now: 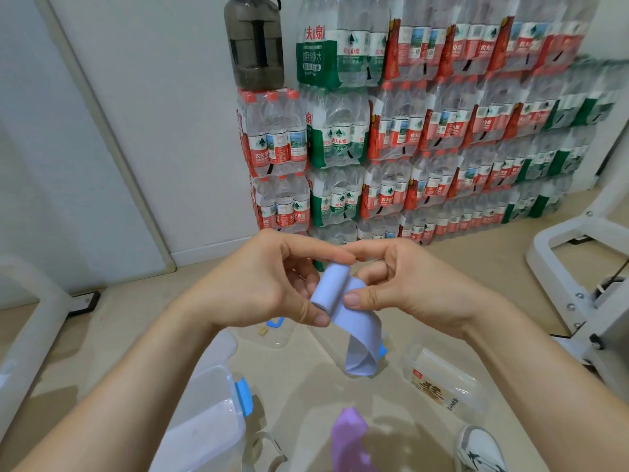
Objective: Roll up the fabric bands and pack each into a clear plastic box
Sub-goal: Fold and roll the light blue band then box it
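A pale blue fabric band [360, 330] is half rolled at chest height, its loose tail hanging down in a loop. My left hand [272, 284] pinches the rolled part between thumb and fingers. My right hand [401, 284] grips the band beside the roll, thumb pressed on the fabric. A purple band [349, 437] lies crumpled on the floor below. A clear plastic box with a blue latch [211, 413] stands at lower left, something pale inside it. Another clear box [279, 332] with a blue clip sits behind my hands, partly hidden.
A clear labelled container [442, 383] lies on the floor at right. Shrink-wrapped packs of water bottles [425, 131] are stacked against the wall, a dark jug [253, 42] on top. A white metal frame [578, 267] stands right. A shoe [478, 449] shows at the bottom.
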Demonstrator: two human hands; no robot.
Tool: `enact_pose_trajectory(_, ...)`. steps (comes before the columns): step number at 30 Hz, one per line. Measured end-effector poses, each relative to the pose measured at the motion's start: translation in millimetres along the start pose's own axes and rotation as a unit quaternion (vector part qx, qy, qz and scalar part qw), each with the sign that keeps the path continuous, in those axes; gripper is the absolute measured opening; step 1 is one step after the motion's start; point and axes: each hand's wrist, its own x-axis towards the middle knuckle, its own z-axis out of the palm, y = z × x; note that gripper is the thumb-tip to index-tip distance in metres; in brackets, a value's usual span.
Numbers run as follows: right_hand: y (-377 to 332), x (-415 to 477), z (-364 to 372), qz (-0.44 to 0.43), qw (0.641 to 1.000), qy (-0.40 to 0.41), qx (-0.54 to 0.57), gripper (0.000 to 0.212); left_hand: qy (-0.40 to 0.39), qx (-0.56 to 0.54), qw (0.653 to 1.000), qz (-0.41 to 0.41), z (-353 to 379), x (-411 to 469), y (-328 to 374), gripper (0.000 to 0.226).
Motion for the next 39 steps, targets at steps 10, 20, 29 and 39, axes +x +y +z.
enact_pose_trajectory(10, 2, 5, 9, 0.008, 0.999, 0.05, -0.006, 0.035, -0.014, 0.314, 0.943, 0.112, 15, 4, 3, 0.053)
enact_pose_trajectory(20, 6, 7, 7, -0.043, 0.987, 0.144, 0.056, 0.026, 0.055, -0.124, 0.989, -0.057, 4, 1, -12, 0.037)
enact_pose_trajectory(29, 5, 7, 11, -0.05, 0.983, 0.157, 0.081, 0.015, 0.129, -0.151, 0.978, -0.063, 11, 7, -9, 0.018)
enact_pose_trajectory(39, 3, 7, 7, -0.023, 0.993, 0.116, 0.026, 0.016, 0.153, -0.106, 0.981, -0.063, 13, 9, -9, 0.03)
